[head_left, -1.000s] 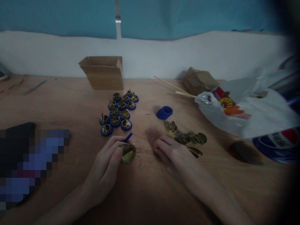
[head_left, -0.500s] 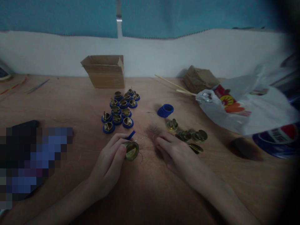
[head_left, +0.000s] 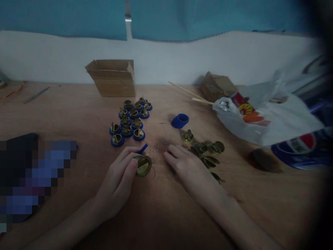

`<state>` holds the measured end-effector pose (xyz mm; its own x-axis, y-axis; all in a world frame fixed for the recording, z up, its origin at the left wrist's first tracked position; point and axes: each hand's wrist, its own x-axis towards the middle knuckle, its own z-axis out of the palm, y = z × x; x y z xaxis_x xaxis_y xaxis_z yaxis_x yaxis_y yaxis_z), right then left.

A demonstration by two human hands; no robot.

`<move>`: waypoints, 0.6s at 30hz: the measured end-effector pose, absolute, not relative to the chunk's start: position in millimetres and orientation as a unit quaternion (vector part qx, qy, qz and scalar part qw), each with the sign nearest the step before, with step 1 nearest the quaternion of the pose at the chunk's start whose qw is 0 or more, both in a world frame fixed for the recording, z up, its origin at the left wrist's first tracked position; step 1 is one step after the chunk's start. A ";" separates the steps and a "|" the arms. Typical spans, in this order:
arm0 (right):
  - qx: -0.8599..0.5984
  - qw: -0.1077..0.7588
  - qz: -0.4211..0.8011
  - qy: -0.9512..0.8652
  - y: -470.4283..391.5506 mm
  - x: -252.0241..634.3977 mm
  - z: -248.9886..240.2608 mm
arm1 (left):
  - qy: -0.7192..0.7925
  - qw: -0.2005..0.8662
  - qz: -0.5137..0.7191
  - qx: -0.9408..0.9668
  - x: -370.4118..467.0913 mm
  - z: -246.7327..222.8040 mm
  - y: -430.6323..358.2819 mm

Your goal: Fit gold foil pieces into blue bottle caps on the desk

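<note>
My left hand (head_left: 121,175) is closed round a brass-coloured round fitting (head_left: 143,166) with a flap inside, its open face turned toward me. A blue ring (head_left: 142,148), seen edge-on, sticks out between the fingers of that hand. My right hand (head_left: 183,163) is low over the table with its fingers together and curled down; what they pinch, if anything, is hidden. Between the hands lie several thin wire rings (head_left: 166,140). Beside my right hand are loose brass fittings (head_left: 210,161). A stack of blue rings (head_left: 180,121) sits farther back.
Several brass fittings with blue rings (head_left: 126,130) stand grouped left of centre. Behind them is an open cardboard box (head_left: 116,83). To the right lie a crumpled cardboard piece (head_left: 217,86), a white plastic bag (head_left: 260,128) and a Pepsi bottle (head_left: 299,147). A dark, blurred-out object (head_left: 19,154) lies left.
The view has shifted slightly. My right hand's fingers have moved lower, and the thin ring seen at their tips no longer shows there. My left hand keeps the brass fitting and blue ring.
</note>
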<state>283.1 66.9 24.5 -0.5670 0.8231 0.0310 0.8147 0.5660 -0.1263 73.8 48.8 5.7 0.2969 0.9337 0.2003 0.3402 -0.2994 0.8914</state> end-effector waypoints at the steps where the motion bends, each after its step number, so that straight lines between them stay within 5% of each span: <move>1: -0.465 0.042 0.045 -0.883 66.9 282.3 25.1 | 0.450 0.385 0.384 0.709 73.9 5.8 48.6; 12: -0.466 0.041 0.051 -0.882 68.4 288.2 29.1 | 0.446 0.368 0.388 0.718 74.8 6.2 49.8; 18: -0.478 0.128 0.044 -0.868 66.7 287.8 23.1 | 0.450 0.349 0.387 0.725 74.3 8.1 50.4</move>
